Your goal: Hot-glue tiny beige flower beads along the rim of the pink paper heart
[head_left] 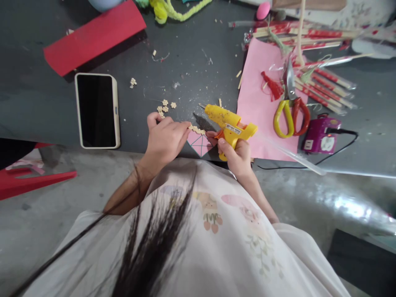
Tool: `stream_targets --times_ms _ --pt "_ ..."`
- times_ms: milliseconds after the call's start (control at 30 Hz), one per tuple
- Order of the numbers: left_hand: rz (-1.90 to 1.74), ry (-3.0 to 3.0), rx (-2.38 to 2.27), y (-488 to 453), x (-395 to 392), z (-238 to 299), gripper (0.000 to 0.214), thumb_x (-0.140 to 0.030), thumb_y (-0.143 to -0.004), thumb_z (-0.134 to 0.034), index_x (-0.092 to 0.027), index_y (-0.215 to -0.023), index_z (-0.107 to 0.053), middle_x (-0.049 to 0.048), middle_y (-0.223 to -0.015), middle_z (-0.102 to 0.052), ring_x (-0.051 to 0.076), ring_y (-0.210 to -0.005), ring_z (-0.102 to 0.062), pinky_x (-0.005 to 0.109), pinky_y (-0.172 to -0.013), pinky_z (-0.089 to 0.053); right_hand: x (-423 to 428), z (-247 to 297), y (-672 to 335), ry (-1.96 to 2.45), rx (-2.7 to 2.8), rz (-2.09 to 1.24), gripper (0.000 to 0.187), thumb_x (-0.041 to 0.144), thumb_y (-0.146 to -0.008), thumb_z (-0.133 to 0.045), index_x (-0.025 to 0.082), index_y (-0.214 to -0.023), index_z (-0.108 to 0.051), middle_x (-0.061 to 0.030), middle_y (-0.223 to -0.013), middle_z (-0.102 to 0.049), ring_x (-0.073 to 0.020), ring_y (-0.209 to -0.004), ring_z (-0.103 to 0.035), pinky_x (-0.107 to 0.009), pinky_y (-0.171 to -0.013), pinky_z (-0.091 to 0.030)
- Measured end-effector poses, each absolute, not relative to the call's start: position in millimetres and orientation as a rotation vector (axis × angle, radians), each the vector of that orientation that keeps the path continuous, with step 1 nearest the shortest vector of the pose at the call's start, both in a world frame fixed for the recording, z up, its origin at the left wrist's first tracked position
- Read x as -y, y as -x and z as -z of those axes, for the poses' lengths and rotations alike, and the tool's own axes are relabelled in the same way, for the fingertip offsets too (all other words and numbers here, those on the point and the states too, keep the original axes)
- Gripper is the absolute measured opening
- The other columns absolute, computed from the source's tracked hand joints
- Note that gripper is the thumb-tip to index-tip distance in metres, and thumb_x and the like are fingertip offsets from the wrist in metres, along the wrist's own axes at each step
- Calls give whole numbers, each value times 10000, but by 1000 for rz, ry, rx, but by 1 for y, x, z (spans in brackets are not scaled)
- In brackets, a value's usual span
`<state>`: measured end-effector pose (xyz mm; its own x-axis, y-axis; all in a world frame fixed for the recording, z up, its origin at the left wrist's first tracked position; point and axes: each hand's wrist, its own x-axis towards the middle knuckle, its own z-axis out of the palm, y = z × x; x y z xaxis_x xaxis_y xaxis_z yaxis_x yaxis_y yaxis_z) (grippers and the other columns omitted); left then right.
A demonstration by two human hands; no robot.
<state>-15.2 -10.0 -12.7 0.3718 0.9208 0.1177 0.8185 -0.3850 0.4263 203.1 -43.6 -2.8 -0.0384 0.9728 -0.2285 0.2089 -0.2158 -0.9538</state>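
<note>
My right hand (237, 156) is closed around a yellow glue gun (230, 124) whose nozzle points left over the dark table. A clear glue stick (291, 154) juts from its back toward the right. My left hand (163, 138) pinches the top edge of a small pink paper piece (200, 144) lined with tiny cream flowers (197, 130). Its fingers press on that flower row. A few loose cream flowers (165, 106) lie just beyond my left hand.
A phone (97, 110) lies face up at left, with a red sheet (94, 36) behind it. At right, a pink sheet (258, 95) carries scissors (291, 111), beside wrapped chopsticks (321, 82) and a purple device (320, 135) with a black cable. Yellow-green cord (176, 10) lies at top.
</note>
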Motion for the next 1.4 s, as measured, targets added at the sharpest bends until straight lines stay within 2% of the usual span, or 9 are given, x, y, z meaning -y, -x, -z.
stream_targets --times_ms 167,367,467,567,700,1167,1267,1400 --pt "-517 -2386 -1541 15 10 13 314 -408 -1046 -427 -255 -1037 -701 11 -838 -764 220 -783 -627 474 -908 -309 42 4 -203 1495 1266 -1340 352 577 -875 -619 243 -764 -624 -27 -761 -674 -217 -886 -699 -361 -809 -598" --pt "-547 -2416 -1544 16 10 14 292 -391 -1046 -437 -256 -1040 -696 6 -840 -768 216 -766 -632 474 -892 -315 43 8 -205 1484 1220 -1412 335 566 -884 -639 244 -793 -649 -47 -1015 -744 -239 -1062 -704 -379 -864 -609" --pt "-575 -2460 -1555 17 10 15 272 -371 -1047 -447 -257 -1032 -694 1 -830 -769 207 -745 -625 467 -875 -315 44 10 -206 1449 1192 -1425 315 532 -894 -648 245 -765 -650 -38 -1076 -746 -238 -1104 -697 -390 -897 -606" --pt "-567 -2438 -1558 17 10 15 257 -363 -1042 -462 -253 -1033 -694 3 -817 -765 212 -752 -633 465 -872 -308 45 10 -205 1442 1188 -1445 300 535 -895 -643 249 -813 -674 -36 -1105 -746 -241 -1115 -695 -412 -945 -596" --pt "-534 -2480 -1564 17 10 14 262 -360 -1045 -456 -252 -1015 -692 2 -784 -754 214 -751 -627 461 -861 -306 44 10 -205 1460 1204 -1428 287 536 -902 -630 259 -891 -705 -33 -1064 -742 -244 -1106 -698 -399 -910 -611" --pt "-494 -2412 -1563 17 11 13 298 -397 -1047 -426 -261 -1041 -691 10 -838 -759 221 -790 -627 473 -908 -312 44 10 -205 1457 1191 -1431 284 531 -901 -636 255 -897 -701 -36 -1081 -740 -248 -1113 -696 -386 -900 -609" --pt "-505 -2433 -1547 16 12 14 312 -403 -1044 -428 -257 -1035 -705 10 -831 -757 222 -781 -620 482 -921 -319 43 8 -204 1468 1189 -1419 309 555 -883 -642 249 -869 -685 -35 -1008 -739 -239 -1039 -709 -385 -875 -613" --pt "-538 -2456 -1533 14 13 15 303 -403 -1041 -439 -265 -1023 -707 4 -824 -760 222 -766 -618 488 -901 -333 41 2 -203 1509 1210 -1370 385 633 -832 -651 249 -802 -650 -30 -808 -706 -218 -857 -710 -382 -820 -615"
